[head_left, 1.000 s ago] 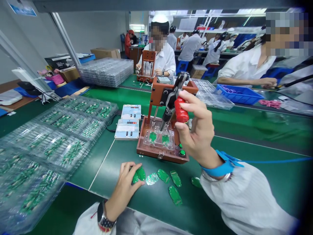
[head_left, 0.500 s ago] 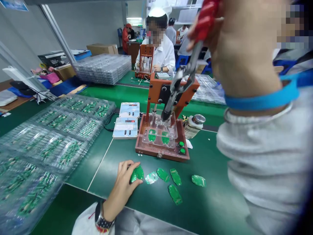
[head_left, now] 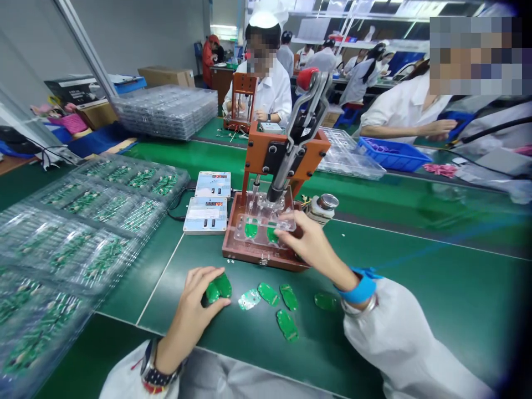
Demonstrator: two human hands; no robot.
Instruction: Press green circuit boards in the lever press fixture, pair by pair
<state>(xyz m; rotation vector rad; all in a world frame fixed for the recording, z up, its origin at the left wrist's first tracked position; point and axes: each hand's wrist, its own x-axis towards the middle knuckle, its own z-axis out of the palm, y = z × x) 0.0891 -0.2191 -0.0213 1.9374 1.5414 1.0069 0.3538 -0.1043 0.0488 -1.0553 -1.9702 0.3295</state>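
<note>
My left hand [head_left: 195, 296] curls round a few green circuit boards [head_left: 220, 288] just above the table, thumb and fingers on their edges. My right hand [head_left: 310, 235] reaches into the toggle press, with thumb and fingers at the right-hand circuit board [head_left: 272, 235] in the clear fixture [head_left: 255, 242]; the fingers partly hide that board. Another green board [head_left: 251, 229] sits in the fixture's left place. The press [head_left: 286, 147] has an orange frame and a raised lever with a red grip [head_left: 306, 78]. Several loose boards [head_left: 287, 325] lie before it.
Clear trays filled with boards [head_left: 95, 221] cover the left side. Two small control boxes [head_left: 205, 215] stand left of the press, a jar [head_left: 323, 208] to its right. A co-worker [head_left: 266, 83] sits opposite; another person [head_left: 409, 111] works behind a blue basket [head_left: 384, 153].
My right hand has let go of the red lever grip and come down to the fixture. The lever now stands raised. My left hand still holds the boards.
</note>
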